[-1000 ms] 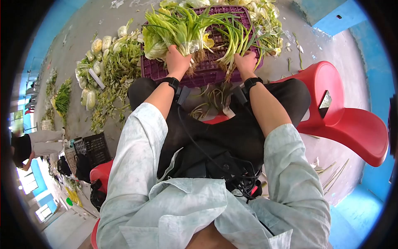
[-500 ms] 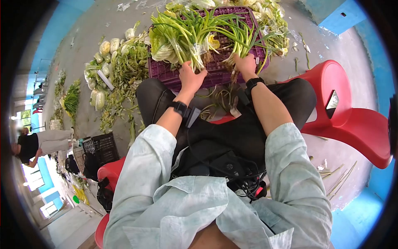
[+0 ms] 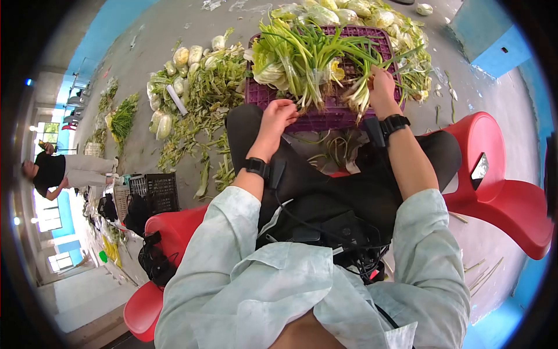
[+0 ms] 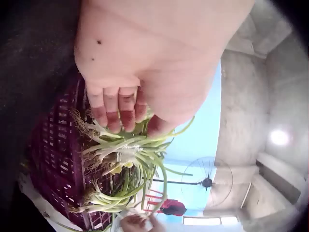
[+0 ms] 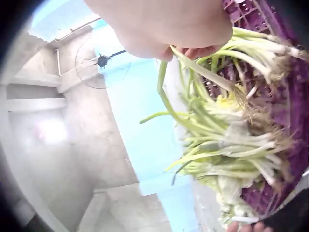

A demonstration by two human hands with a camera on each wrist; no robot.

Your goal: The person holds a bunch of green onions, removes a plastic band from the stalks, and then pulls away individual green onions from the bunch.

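In the head view, a purple crate (image 3: pixel 325 119) bears a bundle of green onions (image 3: pixel 311 78) bound with clear wrap, roots toward the person. To its right lies a smaller loose bunch of green onions (image 3: pixel 358 96). My left hand (image 3: pixel 274 127) is just in front of the bundle's root ends, fingers loosely bent and holding nothing. Over the loose bunch, my right hand (image 3: pixel 381 92) pinches a single green onion (image 5: pixel 207 72), whose root end points toward the bundle in the right wrist view. A pale leafy cabbage (image 3: pixel 271 74) sits left of the bundle.
Heaps of trimmed leaves (image 3: pixel 215 78) and napa cabbages (image 3: pixel 164 125) cover the floor to the left. More cabbages (image 3: pixel 349 13) lie behind the crate. A red chair (image 3: pixel 479 163) with a phone (image 3: pixel 479 170) stands at right. Another person (image 3: pixel 58 174) is at far left.
My left hand has let go of the bundle's base and drawn back toward the body. The right hand has lifted slightly from the loose bunch. The head view has shifted.
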